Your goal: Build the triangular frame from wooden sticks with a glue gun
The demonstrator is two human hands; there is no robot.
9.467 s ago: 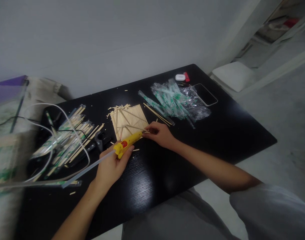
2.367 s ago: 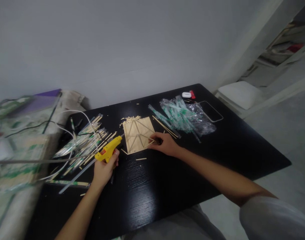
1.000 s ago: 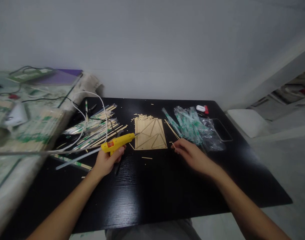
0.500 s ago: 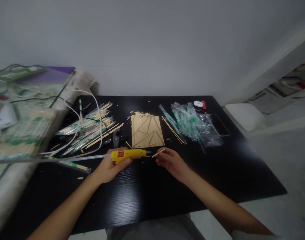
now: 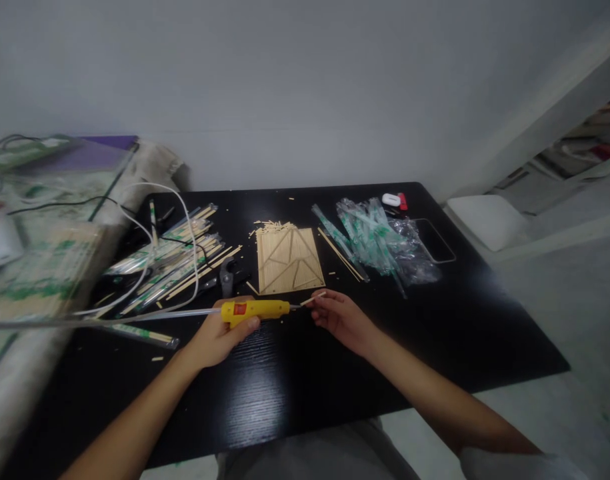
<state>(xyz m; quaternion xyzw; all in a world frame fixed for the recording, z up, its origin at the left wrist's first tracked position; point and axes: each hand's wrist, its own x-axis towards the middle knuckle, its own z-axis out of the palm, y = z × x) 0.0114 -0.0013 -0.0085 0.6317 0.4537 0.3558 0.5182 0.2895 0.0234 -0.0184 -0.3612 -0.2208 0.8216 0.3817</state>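
Left hand [image 5: 219,337] grips yellow glue gun [image 5: 255,309] held level above the black surface [image 5: 309,373], nozzle pointing right. Right hand [image 5: 337,319] pinches a short pale wooden stick [image 5: 312,299], its near end at the nozzle tip. Both sit just in front of the flat stick panel [image 5: 287,260].

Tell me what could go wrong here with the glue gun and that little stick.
1. The nozzle of the glue gun is at the end of the short stick, close to the fingers of the right hand; hot glue may burn them.
2. The white cable loops across the chopstick packets; a tug by the left hand might scatter them.
3. Glue might drip onto the black table.
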